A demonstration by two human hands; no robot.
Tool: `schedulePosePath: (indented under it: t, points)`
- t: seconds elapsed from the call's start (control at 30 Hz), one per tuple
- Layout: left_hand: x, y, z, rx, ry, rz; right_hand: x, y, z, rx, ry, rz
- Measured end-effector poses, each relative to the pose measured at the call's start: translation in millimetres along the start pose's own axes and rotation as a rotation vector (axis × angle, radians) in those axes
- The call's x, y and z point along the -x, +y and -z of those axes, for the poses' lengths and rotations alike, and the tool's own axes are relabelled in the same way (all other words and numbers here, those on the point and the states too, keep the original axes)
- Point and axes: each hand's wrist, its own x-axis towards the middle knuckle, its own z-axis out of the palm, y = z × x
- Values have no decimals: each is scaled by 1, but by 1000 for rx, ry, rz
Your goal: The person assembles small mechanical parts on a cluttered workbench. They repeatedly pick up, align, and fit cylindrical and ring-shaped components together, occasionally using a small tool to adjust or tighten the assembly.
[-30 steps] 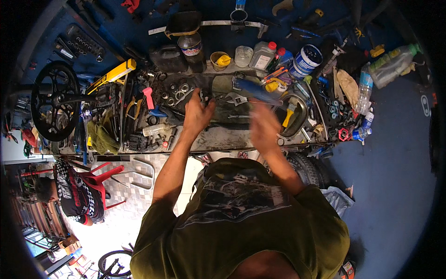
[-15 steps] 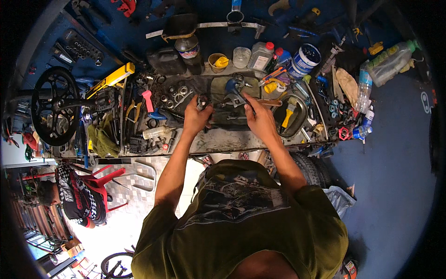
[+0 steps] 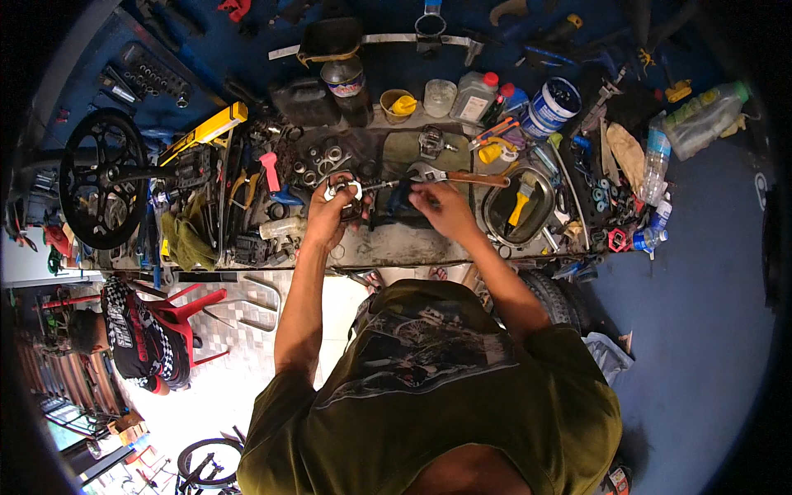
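My left hand [image 3: 324, 216] is closed around a bicycle pedal [image 3: 343, 195] of dark and bright metal, its threaded axle [image 3: 380, 184] pointing right. My right hand [image 3: 448, 208] is curled with its fingertips together, beside a dark blue item [image 3: 399, 198] whose kind is blurred; what the fingers grip is hidden. Just beyond that hand lies an adjustable wrench [image 3: 424, 172] with a brown handle. A second pedal [image 3: 431, 142] lies on the green cloth farther back. Loose metal rings [image 3: 332, 154] are scattered beyond my left hand.
An oval metal tray [image 3: 497, 219] with a yellow-handled brush [image 3: 521, 202] stands to the right. Bottles, a white-blue tub [image 3: 554, 106] and a yellow cup [image 3: 398, 106] line the back. A chainring with crank [image 3: 103, 177] is at left; a person [image 3: 140, 338] sits lower left.
My left hand has turned, so the pedal's bright face and axle now show. My right hand has moved slightly nearer me, off the adjustable wrench, and the blue item has come nearer too.
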Motion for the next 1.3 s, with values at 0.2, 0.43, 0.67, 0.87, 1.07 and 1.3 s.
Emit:
schedulePosePath:
  t: [0.2,0.43,0.67,0.87,1.07,1.3]
  points:
    - [4,7,-13,-177,-137,-58,-29,-48,14,-654,-415,-513]
    - [-12,22,14,-435,-54,-76,-23,-7,55,-559,-50,-597]
    - [-47,9,44,-1625,-278,-2,5,21,90,-810,130,-579]
    - [-50,-11,29,-1442,-198,-441,29,21,62,-822,-38,-597]
    - [-45,-13,11,-1210,132,-338,28,22,37,-768,19,-452]
    - [-61,-55,22,-1377,202,-329,25,30,43,-437,33,-397]
